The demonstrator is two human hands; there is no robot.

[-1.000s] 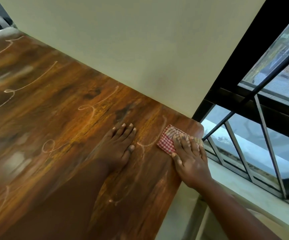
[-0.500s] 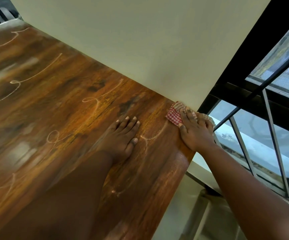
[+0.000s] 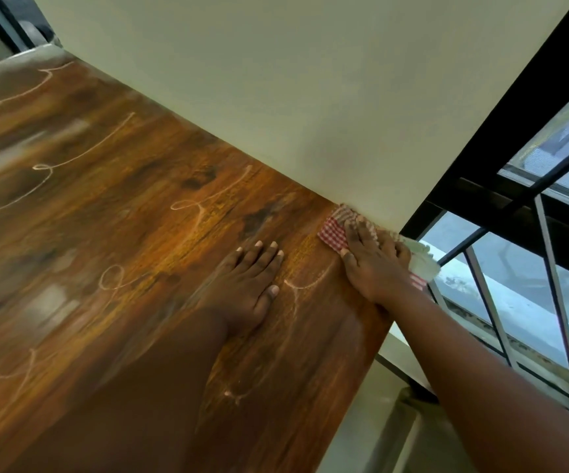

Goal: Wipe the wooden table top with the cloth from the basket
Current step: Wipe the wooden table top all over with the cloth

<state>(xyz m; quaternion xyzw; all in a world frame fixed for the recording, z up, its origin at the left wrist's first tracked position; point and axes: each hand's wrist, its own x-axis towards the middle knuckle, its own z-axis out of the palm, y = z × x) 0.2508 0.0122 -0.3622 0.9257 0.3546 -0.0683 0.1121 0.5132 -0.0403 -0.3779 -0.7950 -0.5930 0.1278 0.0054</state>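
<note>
Right hand [image 3: 376, 264] flat, palm down on red-checked cloth [image 3: 333, 233], pressing it onto wooden table top [image 3: 112, 233] at far right corner, where table edge meets cream wall [image 3: 293, 97]. Fingers extended over cloth, not curled round it. Cloth's pale part spills past right table edge. Left hand [image 3: 247, 278] flat and empty, fingers spread, just beside right hand, not touching cloth. Chalk-like looping lines [image 3: 187, 204] across table. Barred window [image 3: 515, 268] at right.
</note>
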